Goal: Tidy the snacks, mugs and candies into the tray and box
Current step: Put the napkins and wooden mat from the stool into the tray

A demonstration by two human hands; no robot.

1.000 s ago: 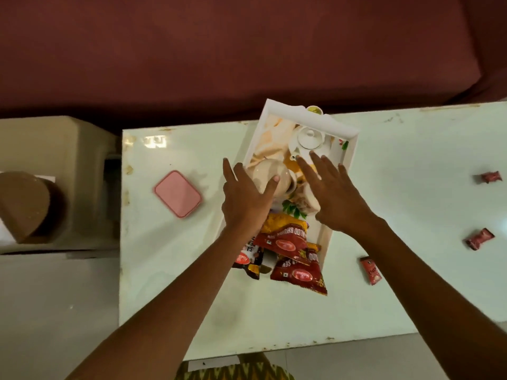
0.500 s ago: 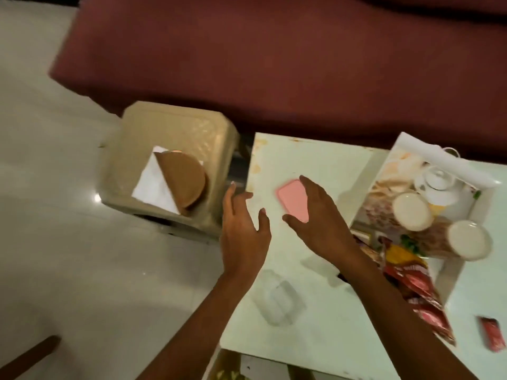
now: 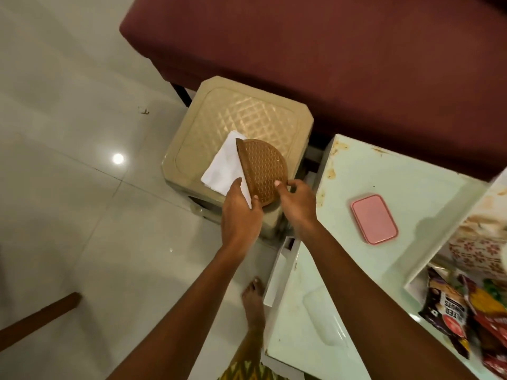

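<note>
Stool (image 3: 241, 119): one holder (image 3: 264, 167), two hands (image 3: 241, 215) (image 3: 299, 204)

Stool (image 3: 247, 119), centre: glossy beige plastic, top embossed in a diamond grid.
Napkin holder (image 3: 263, 171): brown plastic, basket-weave relief, dull sheen.
Napkins (image 3: 225, 165): white paper, matt.
Floor (image 3: 68, 105), left: polished tiles (lamp glare mirrored).
Sofa (image 3: 329, 50), top: maroon cloth, matt.
Table (image 3: 384, 171), right: pale glossy top, stained.
Pink box (image 3: 374, 218): smooth plastic.
Snack packets (image 3: 444, 305), lower right: shiny film.

A: Any txt legible?
B: Only lower right of frame: dark snack pkt (image 3: 445, 305), white letters "TED" over "NUTS", sideways, start cut off.
A: Red pkt (image 3: 491, 322) beside it?
B: Has print, too blurred to read.
</note>
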